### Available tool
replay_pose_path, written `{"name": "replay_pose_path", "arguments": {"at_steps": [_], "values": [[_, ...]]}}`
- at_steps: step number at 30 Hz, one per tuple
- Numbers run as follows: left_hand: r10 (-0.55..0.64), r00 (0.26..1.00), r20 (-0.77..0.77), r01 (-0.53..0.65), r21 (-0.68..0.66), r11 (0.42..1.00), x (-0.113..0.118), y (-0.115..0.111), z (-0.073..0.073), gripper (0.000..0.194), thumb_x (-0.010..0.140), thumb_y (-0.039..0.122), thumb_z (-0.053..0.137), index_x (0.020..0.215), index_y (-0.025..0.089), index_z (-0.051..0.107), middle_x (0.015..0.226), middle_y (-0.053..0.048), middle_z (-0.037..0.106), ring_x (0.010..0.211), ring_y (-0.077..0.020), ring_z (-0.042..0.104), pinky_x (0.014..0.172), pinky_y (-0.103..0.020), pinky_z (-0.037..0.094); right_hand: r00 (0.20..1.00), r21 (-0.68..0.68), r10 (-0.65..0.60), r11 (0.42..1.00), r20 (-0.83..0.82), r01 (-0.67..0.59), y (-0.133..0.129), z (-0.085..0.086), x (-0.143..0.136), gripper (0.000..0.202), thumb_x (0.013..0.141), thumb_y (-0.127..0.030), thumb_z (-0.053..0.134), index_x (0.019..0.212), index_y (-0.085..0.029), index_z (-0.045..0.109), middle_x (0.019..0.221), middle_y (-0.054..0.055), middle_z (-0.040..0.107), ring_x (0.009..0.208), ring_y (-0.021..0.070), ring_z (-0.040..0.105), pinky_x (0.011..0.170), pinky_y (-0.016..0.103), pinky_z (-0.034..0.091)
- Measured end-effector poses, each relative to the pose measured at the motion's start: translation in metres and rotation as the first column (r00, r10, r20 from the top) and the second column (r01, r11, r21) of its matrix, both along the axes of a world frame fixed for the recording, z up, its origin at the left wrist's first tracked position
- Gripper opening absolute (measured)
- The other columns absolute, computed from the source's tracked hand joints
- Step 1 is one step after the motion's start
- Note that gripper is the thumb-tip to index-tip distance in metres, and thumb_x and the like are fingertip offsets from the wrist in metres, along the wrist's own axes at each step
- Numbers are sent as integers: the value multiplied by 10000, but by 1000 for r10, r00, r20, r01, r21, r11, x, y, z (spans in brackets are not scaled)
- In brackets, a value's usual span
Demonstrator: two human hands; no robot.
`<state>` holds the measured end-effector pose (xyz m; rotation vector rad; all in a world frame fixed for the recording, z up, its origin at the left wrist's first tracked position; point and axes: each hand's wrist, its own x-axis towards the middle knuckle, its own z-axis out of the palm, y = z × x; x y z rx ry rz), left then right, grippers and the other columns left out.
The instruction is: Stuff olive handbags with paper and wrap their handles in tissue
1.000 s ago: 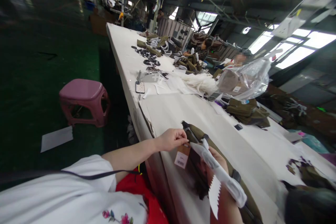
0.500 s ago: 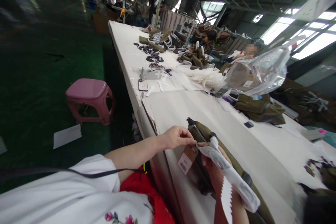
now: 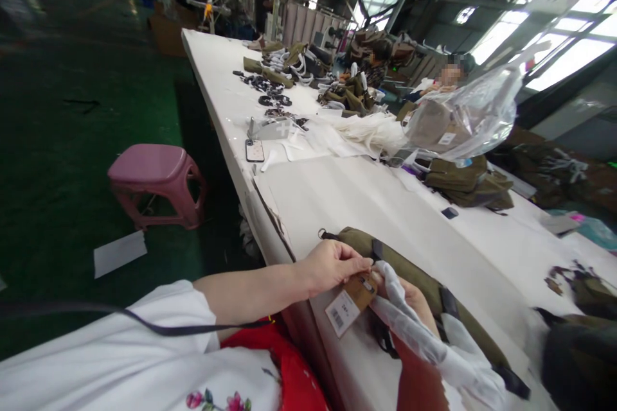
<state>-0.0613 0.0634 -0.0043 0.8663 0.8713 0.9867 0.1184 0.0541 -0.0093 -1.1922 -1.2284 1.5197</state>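
Observation:
An olive bag (image 3: 409, 266) with dark straps lies on the white table (image 3: 322, 196) in front of me. My left hand (image 3: 332, 266) is closed in a pinch just above a brown hang tag (image 3: 362, 288) with a white barcode label; what its fingertips hold is too small to make out. Beside it, my right hand (image 3: 418, 302) is closed around a strap wrapped in white paper (image 3: 409, 327), which runs along the forearm. The fingertips of both hands nearly meet at the top of the tag. Part of the bag is hidden beneath my right arm.
A clear plastic bag (image 3: 475, 119) with a brown item stands across the table near more olive bags (image 3: 457, 180). Further off lie a phone (image 3: 254, 151), black straps (image 3: 274, 101) and a white paper pile (image 3: 371, 131). A pink stool (image 3: 154, 170) stands left; another person (image 3: 450, 77) sits opposite.
Both hands have shifted slightly right, and the tag has turned to face me more. The bag has shifted and turned under my hands. My view has swung a little to the right.

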Motion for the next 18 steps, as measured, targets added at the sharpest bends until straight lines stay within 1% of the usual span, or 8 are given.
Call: {"name": "replay_pose_path", "arguments": {"at_steps": [2, 6, 8, 10, 13, 16, 18], "values": [[-1, 1000, 6, 1, -6, 1000, 1, 1, -1, 582, 589, 664, 756, 702, 98, 678, 542, 26, 564, 484, -49, 397, 479, -209, 296, 997, 19, 70, 997, 26, -70, 0, -5, 3, 353, 578, -265, 871, 893, -197, 726, 766, 34, 670, 717, 226, 628, 673, 316, 531], [-36, 999, -27, 37, 33, 999, -1, 3, -4, 578, 627, 673, 725, 706, 104, 669, 496, 47, 512, 441, -50, 380, 446, -217, 262, 991, 88, 115, 989, 66, -121, 1, -13, 11, 320, 646, -256, 826, 944, -201, 724, 913, 58, 690, 874, 252, 633, 823, 334, 519], [-58, 997, -47, 60, 57, 997, -2, 4, -6, 573, 646, 671, 713, 712, 105, 663, 507, 43, 523, 435, -51, 391, 437, -217, 255, 989, 106, 125, 985, 85, -133, 1, -14, 13, 311, 657, -258, 817, 948, -201, 721, 923, 62, 682, 890, 255, 622, 858, 342, 506], [-86, 995, -55, 90, 75, 993, -4, 4, -7, 572, 660, 673, 703, 722, 106, 660, 529, 35, 541, 442, -50, 405, 439, -212, 265, 989, 118, 119, 985, 89, -129, 2, -16, 14, 271, 677, -287, 803, 919, -198, 720, 874, 57, 666, 834, 240, 605, 822, 339, 509], [-146, 988, -50, 150, 92, 984, -6, 4, -8, 592, 657, 695, 690, 718, 107, 651, 563, 22, 564, 462, -54, 428, 457, -208, 300, 994, 122, 97, 987, 46, -102, 1, -16, 14, 246, 701, -347, 786, 883, -196, 720, 804, 46, 637, 731, 202, 559, 742, 315, 501], [-180, 983, -45, 184, 105, 977, -7, 4, -7, 606, 630, 710, 700, 685, 112, 626, 576, 17, 572, 465, -52, 428, 460, -208, 303, 995, 108, 96, 989, 26, -98, 0, -13, 10, 248, 681, -382, 799, 818, -191, 720, 767, 43, 615, 698, 188, 527, 713, 299, 480], [-182, 983, -40, 185, 111, 976, -8, 4, -7, 603, 626, 709, 705, 674, 114, 614, 569, 21, 563, 459, -49, 423, 455, -206, 298, 999, 80, 49, 996, 0, -49, -1, -8, 5, 274, 631, -415, 828, 698, -182, 698, 715, 44, 593, 669, 185, 507, 684, 301, 469]]}}
